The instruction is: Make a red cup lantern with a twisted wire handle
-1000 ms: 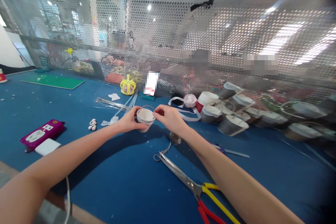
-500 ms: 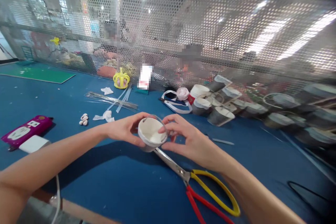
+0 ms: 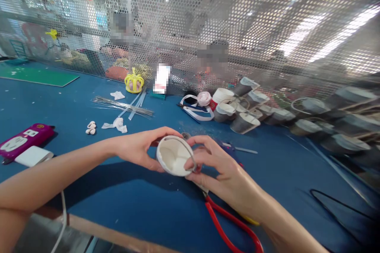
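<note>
I saw the small, round, white-lined bucket (image 3: 171, 157) tip toward my camera, probably easing access inside; above the blue counter (image 3: 133, 209), the left hand (image 3: 144, 148) clasped its side, the right hand (image 3: 218, 164) its rim by the thin grey handle (image 3: 190, 151).

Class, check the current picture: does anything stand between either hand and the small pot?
Nothing visible does. The left hand grips the small pot from its side, and the right hand has its fingers at the rim. The scissors lie below the right hand, partly hidden, not between.
</note>
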{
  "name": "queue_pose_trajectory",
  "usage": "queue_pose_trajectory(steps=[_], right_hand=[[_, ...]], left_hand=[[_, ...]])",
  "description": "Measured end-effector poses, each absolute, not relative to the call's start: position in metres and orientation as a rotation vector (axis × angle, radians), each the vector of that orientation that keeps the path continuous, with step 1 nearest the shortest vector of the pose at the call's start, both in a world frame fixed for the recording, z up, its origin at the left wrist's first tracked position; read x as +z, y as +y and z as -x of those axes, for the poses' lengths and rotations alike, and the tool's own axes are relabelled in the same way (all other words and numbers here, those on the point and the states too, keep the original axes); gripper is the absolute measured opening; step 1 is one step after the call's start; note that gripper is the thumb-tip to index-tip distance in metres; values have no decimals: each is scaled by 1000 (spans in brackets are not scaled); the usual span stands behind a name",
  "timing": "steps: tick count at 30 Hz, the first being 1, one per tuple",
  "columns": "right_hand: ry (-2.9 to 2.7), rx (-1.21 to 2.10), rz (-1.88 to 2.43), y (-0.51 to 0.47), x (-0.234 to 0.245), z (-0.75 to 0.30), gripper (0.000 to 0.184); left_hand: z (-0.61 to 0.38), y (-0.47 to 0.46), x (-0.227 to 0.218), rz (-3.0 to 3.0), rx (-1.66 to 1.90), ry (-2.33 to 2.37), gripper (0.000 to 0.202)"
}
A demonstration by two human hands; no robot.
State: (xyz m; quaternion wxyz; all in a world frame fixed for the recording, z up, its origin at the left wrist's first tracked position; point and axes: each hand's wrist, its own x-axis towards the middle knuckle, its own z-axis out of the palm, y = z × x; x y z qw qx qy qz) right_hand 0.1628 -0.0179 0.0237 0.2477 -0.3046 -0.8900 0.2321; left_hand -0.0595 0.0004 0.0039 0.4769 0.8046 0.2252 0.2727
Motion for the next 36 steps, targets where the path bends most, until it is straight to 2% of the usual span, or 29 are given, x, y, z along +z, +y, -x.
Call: queue_pose_trajectory(steps=[7,13,20,24,36], right_hand=[[-2440,602,803,-22,18,-163,12],[-2459,541,834,-27,8,-167,9],[-2361,289,931,-33,-5,-162,10],[-2333,200,954,-37,-10,-158,10],[-2297,149,1000,-43,-14,-159,11]], left_hand=[[57,-3,6,-1995,651,581,67],[60,-2,13,-1947,544,643,68],[42,-7,10,-2181,819,1340,28],[31,-7,0,-2324,957,1387,12],[23,-5,-8,-2355,1082,1305,10]])
